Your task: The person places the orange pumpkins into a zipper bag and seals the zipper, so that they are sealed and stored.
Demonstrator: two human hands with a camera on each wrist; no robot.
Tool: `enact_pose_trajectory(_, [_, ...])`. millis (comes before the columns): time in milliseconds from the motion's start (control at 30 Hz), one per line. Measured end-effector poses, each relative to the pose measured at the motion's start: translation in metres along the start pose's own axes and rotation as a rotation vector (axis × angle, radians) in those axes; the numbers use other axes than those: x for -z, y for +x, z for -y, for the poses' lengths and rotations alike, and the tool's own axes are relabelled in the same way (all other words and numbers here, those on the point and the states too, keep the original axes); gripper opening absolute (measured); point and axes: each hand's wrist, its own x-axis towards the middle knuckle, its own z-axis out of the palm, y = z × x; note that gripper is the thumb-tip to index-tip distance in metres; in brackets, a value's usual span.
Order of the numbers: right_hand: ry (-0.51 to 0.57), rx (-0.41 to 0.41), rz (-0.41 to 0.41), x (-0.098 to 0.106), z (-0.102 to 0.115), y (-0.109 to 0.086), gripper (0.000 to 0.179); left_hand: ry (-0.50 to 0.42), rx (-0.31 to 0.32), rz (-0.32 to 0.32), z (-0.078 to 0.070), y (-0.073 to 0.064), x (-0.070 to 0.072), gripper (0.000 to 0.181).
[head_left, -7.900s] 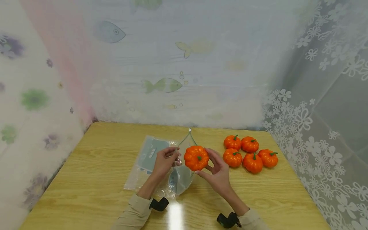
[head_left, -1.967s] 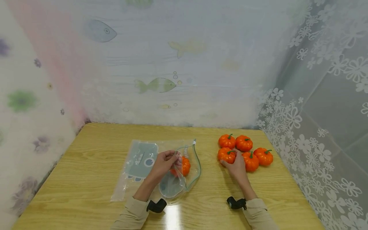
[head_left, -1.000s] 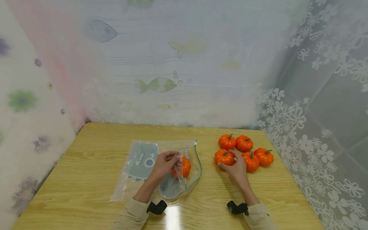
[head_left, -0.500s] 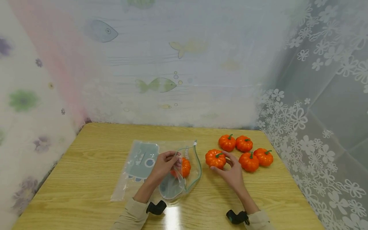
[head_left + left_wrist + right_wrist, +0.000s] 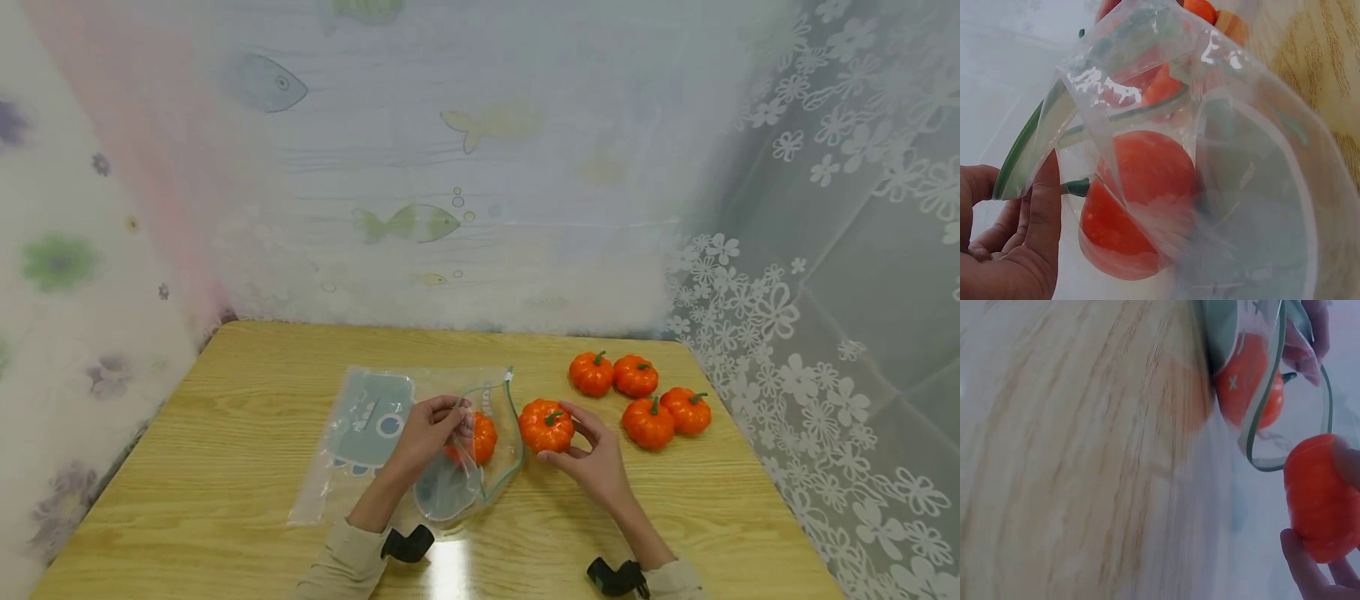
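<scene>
My left hand (image 5: 427,437) pinches the green-edged mouth of a clear zip bag (image 5: 1254,187), holding it apart. The bag lies on the table and carries a grey-blue cartoon print. Inside it sits one small orange pumpkin (image 5: 1138,206) with a green stem, partly veiled by the plastic. Just right of the bag's mouth, my right hand (image 5: 596,458) grips a second orange pumpkin (image 5: 546,426) between thumb and fingers. In the right wrist view that held pumpkin (image 5: 1322,500) is beside the green rim of the opening, outside the bag; whether it touches the rim I cannot tell.
Several more orange pumpkins (image 5: 649,423) stand in a group at the right of the wooden table (image 5: 247,417). A patterned curtain (image 5: 480,167) hangs behind the table's back edge. Black cameras (image 5: 408,543) are strapped at both wrists.
Earlier a pumpkin was put into the bag. Since then my right hand has taken another from the group and carried it left to the bag's mouth. The left hand has stayed put.
</scene>
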Motion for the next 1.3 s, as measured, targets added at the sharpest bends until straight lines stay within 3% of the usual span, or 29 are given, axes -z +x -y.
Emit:
enact_pose_trajectory(200, [0.045, 0.021, 0.059, -0.001, 0.002, -0.001, 0.076, 0.018, 0.012, -0.015, 0.000, 0.001, 0.000, 0.025])
enact_pose_trajectory(333, [0.091, 0.022, 0.109, -0.003, 0.005, -0.003, 0.076, 0.021, 0.007, 0.007, -0.002, 0.001, 0.000, 0.028])
enact_pose_trajectory(600, [0.147, -0.008, 0.119, -0.009, 0.007, -0.004, 0.079, -0.010, 0.003, 0.049, -0.005, 0.004, 0.000, 0.028])
enact_pose_trajectory(800, [0.199, -0.026, 0.214, -0.014, 0.011, -0.006, 0.078, -0.014, 0.009, 0.051, -0.009, 0.006, 0.000, 0.028])
enact_pose_trajectory(933, [0.205, -0.009, 0.254, -0.015, 0.013, -0.006, 0.076, -0.004, 0.012, 0.051, -0.011, 0.007, -0.001, 0.028])
enact_pose_trajectory(1300, [0.147, -0.008, 0.243, -0.014, 0.015, -0.004, 0.078, 0.000, 0.014, 0.063, -0.017, 0.009, -0.002, 0.026])
